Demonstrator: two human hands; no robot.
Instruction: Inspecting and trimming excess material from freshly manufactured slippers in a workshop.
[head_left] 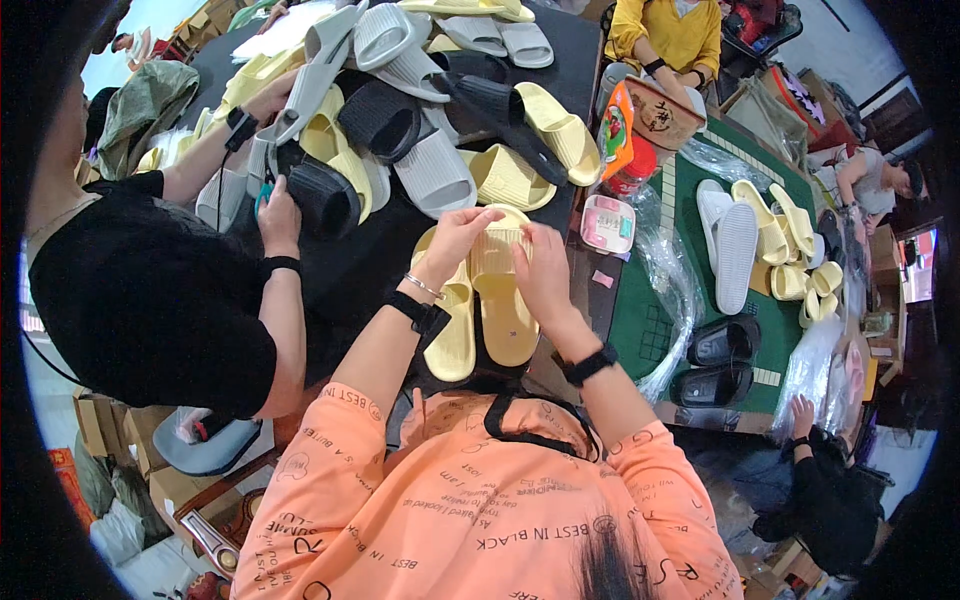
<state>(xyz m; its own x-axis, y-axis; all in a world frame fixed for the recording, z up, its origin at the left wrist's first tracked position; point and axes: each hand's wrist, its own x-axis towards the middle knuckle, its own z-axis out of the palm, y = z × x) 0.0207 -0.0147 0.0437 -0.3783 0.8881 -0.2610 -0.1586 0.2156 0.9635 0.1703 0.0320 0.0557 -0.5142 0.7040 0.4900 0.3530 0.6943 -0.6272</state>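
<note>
My left hand [455, 238] and my right hand [540, 272] both grip the strap end of a pale yellow slide sandal [506, 320], which lies lengthwise on the dark table [370, 265] in front of me. My fingers pinch the ribbed strap from both sides. A second yellow sandal [456, 335] lies right beside it on the left, under my left wrist. Both wrists wear black bands.
A pile of grey, yellow and black sandals [420, 120] covers the far table. A person in black [150, 300] at my left handles a black sandal with teal scissors [262, 192]. To the right are a pink box [607, 222], clear plastic bags and a green mat [700, 290] with white, yellow and black sandals.
</note>
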